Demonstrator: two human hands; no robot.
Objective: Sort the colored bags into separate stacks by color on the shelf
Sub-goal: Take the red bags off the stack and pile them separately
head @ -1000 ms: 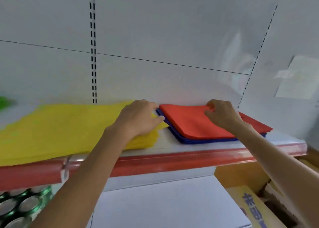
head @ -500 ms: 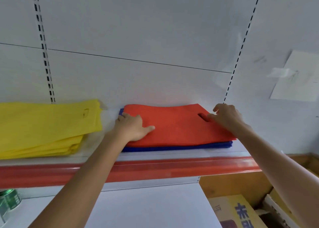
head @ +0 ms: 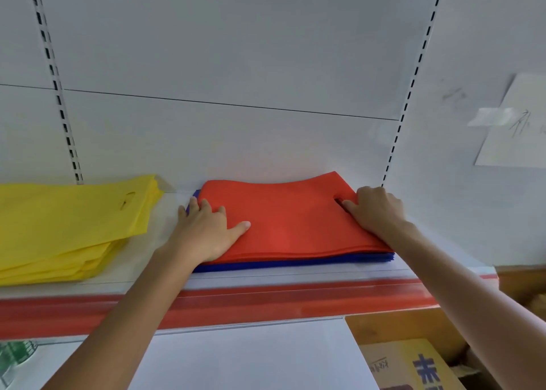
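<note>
- The stack of red bags (head: 295,224), flat non-woven fabric with a cut-out handle slot near its right end, lies on the right part of the shelf (head: 165,221), its far edge close to the back panel.
- It sits directly on a stack of blue bags (head: 295,264) of the same flat kind. These show only as a thin band along the near edge and a sliver at the far left corner.
- The left hand (head: 206,233) lies palm down on the near left corner of the red bags. Its fingers (head: 193,205) are straight and reach over the left edge, and the thumb is spread flat across the red fabric. It grips nothing.
- The right hand (head: 375,212) rests on the right end of the red bags with bent fingers (head: 350,205), the index tip at the handle slot. The thumb is hidden, so I cannot tell whether it pinches the fabric.
- A stack of yellow bags (head: 68,221), loosely fanned, lies to the left on the same shelf, apart from the red and blue pile.
- A red plastic strip (head: 266,304) runs along the shelf's near edge.
- Behind stands a white back panel (head: 236,49) with two slotted uprights. A white paper sheet (head: 514,123) is taped to the wall at the right.
- Below the shelf are a white board (head: 251,357), a yellow cardboard box (head: 413,366) at the near right, and green cans (head: 17,357) at the near left.
</note>
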